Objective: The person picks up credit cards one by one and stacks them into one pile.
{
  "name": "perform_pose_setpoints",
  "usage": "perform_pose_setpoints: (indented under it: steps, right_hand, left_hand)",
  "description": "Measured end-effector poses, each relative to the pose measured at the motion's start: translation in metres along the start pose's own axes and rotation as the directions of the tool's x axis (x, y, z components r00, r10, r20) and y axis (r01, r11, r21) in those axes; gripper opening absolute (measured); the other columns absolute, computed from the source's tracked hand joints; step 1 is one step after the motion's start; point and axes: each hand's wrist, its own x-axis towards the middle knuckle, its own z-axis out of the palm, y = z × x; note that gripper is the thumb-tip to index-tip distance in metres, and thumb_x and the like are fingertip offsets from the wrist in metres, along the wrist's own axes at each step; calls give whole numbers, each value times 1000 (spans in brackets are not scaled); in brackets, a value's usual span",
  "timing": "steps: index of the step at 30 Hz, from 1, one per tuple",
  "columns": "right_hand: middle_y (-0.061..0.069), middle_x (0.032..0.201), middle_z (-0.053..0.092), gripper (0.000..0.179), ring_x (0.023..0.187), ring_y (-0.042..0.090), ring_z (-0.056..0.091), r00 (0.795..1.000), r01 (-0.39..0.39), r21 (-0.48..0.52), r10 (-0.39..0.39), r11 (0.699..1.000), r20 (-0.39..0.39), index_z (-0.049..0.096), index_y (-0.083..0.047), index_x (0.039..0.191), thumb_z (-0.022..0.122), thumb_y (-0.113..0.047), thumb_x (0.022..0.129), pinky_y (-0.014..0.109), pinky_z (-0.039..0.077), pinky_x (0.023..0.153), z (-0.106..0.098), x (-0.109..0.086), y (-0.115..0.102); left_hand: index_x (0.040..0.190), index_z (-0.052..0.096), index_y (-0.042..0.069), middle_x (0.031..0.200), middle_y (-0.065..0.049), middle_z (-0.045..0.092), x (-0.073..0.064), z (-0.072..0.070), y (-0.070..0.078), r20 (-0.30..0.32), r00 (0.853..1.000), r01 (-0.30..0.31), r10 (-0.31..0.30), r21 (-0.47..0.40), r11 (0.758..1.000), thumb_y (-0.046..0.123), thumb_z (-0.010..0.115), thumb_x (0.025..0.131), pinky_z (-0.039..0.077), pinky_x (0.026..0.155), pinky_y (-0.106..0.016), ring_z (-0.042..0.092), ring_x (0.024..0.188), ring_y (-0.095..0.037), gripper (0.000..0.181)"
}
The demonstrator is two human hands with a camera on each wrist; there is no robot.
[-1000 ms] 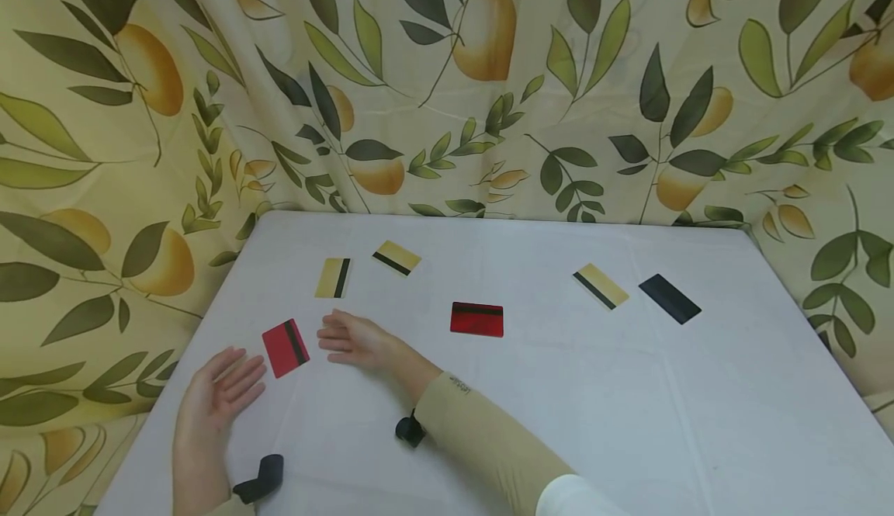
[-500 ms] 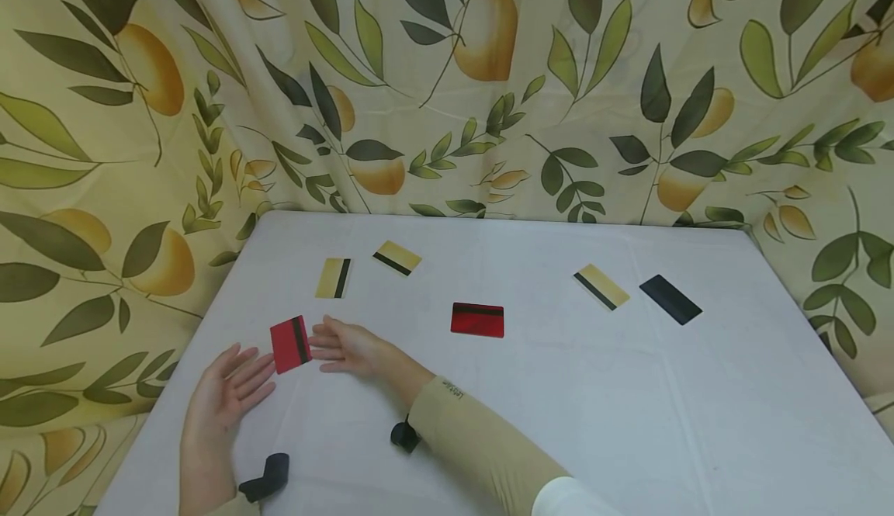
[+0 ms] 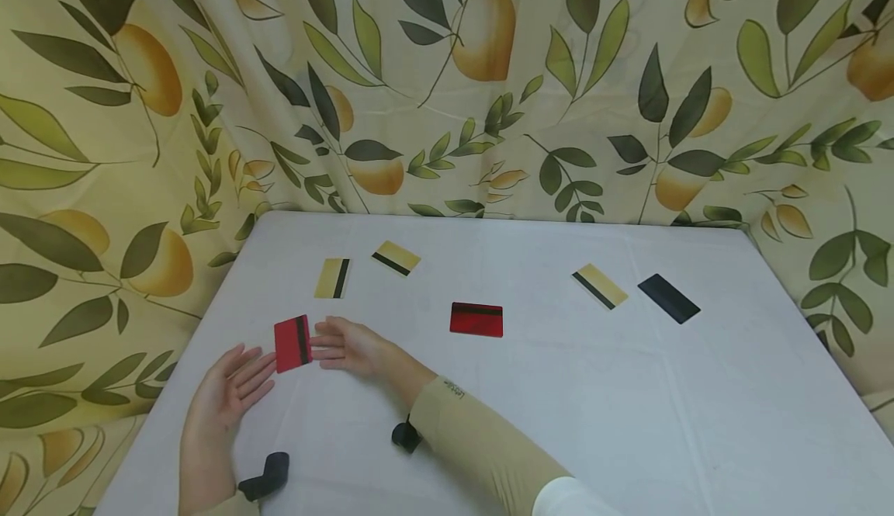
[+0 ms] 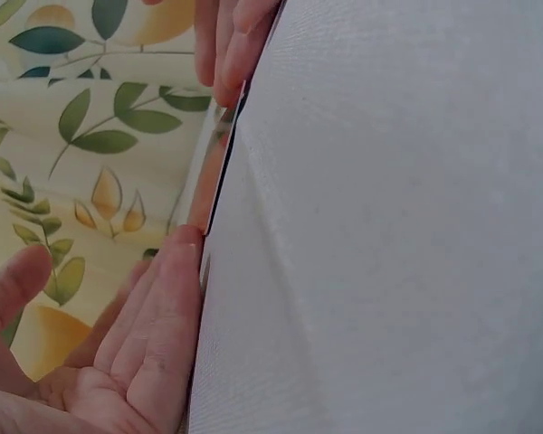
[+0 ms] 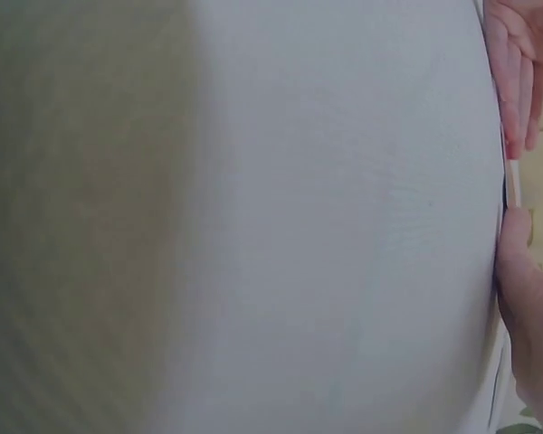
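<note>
A red card point(image 3: 288, 344) with a dark stripe lies at the left of the white table, between the two hands. My left hand point(image 3: 226, 388) has its fingers stretched out, the tips touching the card's left edge. From the other side, the extended fingertips of my right hand point(image 3: 352, 348) meet its right edge. In the left wrist view the card point(image 4: 219, 172) shows nearly edge-on, bridging the fingertips of both hands. The right wrist view shows only a thin sliver of it, with the left hand point(image 5: 525, 63) above and the right hand point(image 5: 529, 307) below.
On the white table point(image 3: 594, 415) lie a darker red card point(image 3: 477, 320), a gold card point(image 3: 331, 278), a second gold card point(image 3: 396, 258), a third gold card point(image 3: 600, 286) and a black card point(image 3: 669, 298). A fruit-patterned cloth point(image 3: 447, 151) hangs behind.
The left hand has slid to the right against the red card, shifting it slightly right and turning it straighter. Its right edge now meets the right hand's fingertips. The other cards stay put.
</note>
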Motion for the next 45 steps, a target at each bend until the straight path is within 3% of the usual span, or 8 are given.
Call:
perform_pose_setpoints:
  steps: [5,10,17,22,30,37,41,45]
  right_hand:
    - [21,128,51,53,115,35,51,1000,-15,52,16,999,-25,38,0,137,35,-36,98,43,38,101,-1,0,-3]
    - [24,125,52,53,114,39,51,997,-26,85,31,996,-65,38,1,136,35,-36,98,45,39,100,-2,0,-7]
    - [28,122,52,53,114,40,50,992,-44,107,56,993,-110,39,4,134,38,-34,97,46,39,99,-4,-2,-12]
    - [29,120,53,55,115,38,50,988,-72,133,88,989,-125,40,9,131,41,-33,97,43,39,99,-7,-1,-13]
    - [26,121,54,52,115,35,51,989,-92,88,102,992,-111,42,7,131,41,-32,97,41,40,100,-12,0,-12]
    - [23,118,57,49,111,32,55,987,-89,28,92,996,-130,46,7,127,41,-31,97,40,42,98,-13,0,-13]
    - [21,115,60,45,108,31,58,983,-94,19,96,995,-154,49,8,124,44,-27,96,40,44,95,-12,-2,-15]
    - [18,108,64,38,95,27,63,978,-91,-4,88,996,-189,56,6,118,50,-21,93,38,48,90,-13,-4,-17]
  left_hand:
    - [100,61,17,95,1,70,-1,0,0,48,999,-24,23,23,999,36,53,92,50,85,-33,64,96,-16,22]
    - [97,62,16,94,0,70,0,4,1,90,996,-7,6,7,1000,32,48,95,50,85,-34,65,93,-18,21]
    - [93,62,16,90,0,69,0,11,0,59,998,29,-29,6,1000,31,49,95,51,84,-34,66,88,-20,20]
    - [104,54,16,89,3,67,2,14,0,34,999,33,-36,93,995,34,50,93,52,84,-33,66,87,-17,21]
    - [133,40,2,88,5,68,11,17,-6,51,999,-10,-6,311,950,28,48,95,53,78,-26,67,85,-13,46]
    - [128,46,-2,80,3,70,15,20,-10,-23,1000,4,6,396,918,20,59,90,54,68,-21,68,76,-13,46]
    - [136,34,-6,79,4,69,16,24,-10,-23,1000,4,6,433,901,19,58,90,54,66,-19,68,74,-11,57]
    - [136,33,-6,78,5,69,15,32,-11,-22,1000,-6,17,445,896,15,57,90,54,63,-19,68,72,-10,56]
